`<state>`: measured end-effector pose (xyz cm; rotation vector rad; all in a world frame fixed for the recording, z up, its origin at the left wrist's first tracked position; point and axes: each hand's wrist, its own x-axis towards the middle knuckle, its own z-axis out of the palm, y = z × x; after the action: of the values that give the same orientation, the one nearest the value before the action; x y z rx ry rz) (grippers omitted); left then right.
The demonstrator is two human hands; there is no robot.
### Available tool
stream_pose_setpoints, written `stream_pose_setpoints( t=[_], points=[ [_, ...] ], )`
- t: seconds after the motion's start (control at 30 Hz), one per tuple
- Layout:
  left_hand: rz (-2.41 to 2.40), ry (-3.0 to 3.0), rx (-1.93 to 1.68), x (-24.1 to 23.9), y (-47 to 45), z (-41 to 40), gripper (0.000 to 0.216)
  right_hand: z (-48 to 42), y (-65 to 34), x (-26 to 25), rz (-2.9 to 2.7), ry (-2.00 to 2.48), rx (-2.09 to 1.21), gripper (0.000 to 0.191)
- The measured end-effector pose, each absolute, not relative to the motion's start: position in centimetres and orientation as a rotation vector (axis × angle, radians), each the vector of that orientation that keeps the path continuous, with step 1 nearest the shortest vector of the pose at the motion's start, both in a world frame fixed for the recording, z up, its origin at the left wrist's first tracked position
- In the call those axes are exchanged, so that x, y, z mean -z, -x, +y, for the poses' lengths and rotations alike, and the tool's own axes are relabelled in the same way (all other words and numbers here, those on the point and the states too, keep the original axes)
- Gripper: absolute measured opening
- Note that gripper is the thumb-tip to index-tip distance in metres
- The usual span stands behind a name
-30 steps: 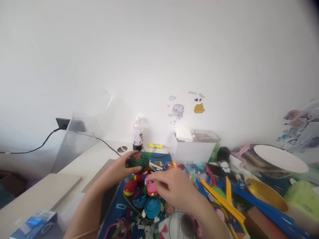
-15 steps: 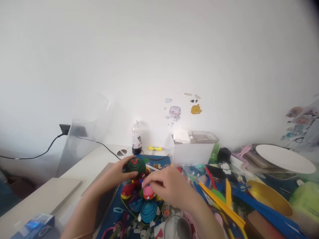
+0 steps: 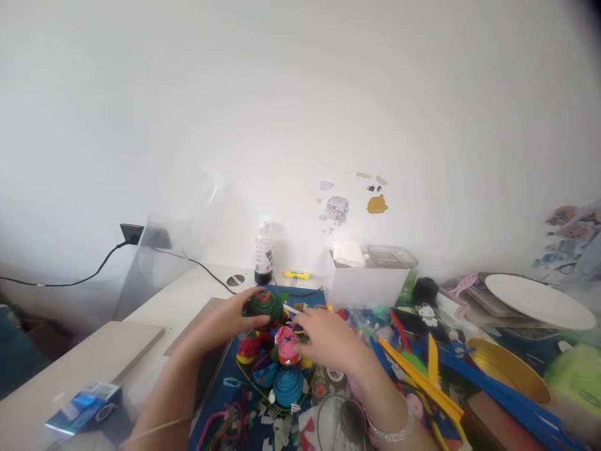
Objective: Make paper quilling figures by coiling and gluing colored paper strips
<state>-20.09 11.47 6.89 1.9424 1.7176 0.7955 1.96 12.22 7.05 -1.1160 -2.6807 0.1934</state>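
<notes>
My left hand is wrapped round a dark green, ridged dome with a red zigzag on top, which looks made of coiled paper strips. Beside a pink ridged piece, my right hand has its fingers apart; the thumb tip is close to or touching that piece's right side. In front of it sits a blue ridged dome. A red and yellow dome lies to the left. These pieces are clustered together, and what supports them is mostly hidden.
Paper scraps litter the blue mat. At the back stand a bottle, a yellow glue stick and a white box. Yellow and blue strips, a gold tin and a clear jar crowd the right.
My right hand has opened from a pinch over the pink piece and shifted to its right side. My left hand stays on the green dome. The whole view has shifted slightly.
</notes>
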Motion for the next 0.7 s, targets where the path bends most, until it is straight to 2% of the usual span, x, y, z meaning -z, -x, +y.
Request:
stream_pose_setpoints(
  t=[0.07, 0.13, 0.27, 0.5, 0.7],
  points=[
    [1.735, -1.956, -0.802, -7.0, 20.1, 11.4, 0.059, 12.3, -1.4, -6.2, -2.736, 1.037, -0.177, 0.047],
    [1.733, -1.958, -0.807, -7.1, 20.1, 11.3, 0.059, 12.5, -0.8, -5.4, -2.786, 1.012, -0.135, 0.051],
    [1.724, -1.942, -0.802, -7.0, 20.4, 11.4, 0.061, 12.9, -0.6, -5.2, -2.790, 0.989, -0.113, 0.042],
    [1.687, -1.937, -0.759, -7.3, 20.5, 11.2, 0.060, 13.0, -3.7, -8.6, -2.399, 1.071, -0.315, 0.030],
    [1.659, -1.933, -0.677, -7.2, 20.9, 11.1, 0.052, 13.1, -4.3, -8.9, -2.416, 1.074, -0.290, 0.033]
  ],
)
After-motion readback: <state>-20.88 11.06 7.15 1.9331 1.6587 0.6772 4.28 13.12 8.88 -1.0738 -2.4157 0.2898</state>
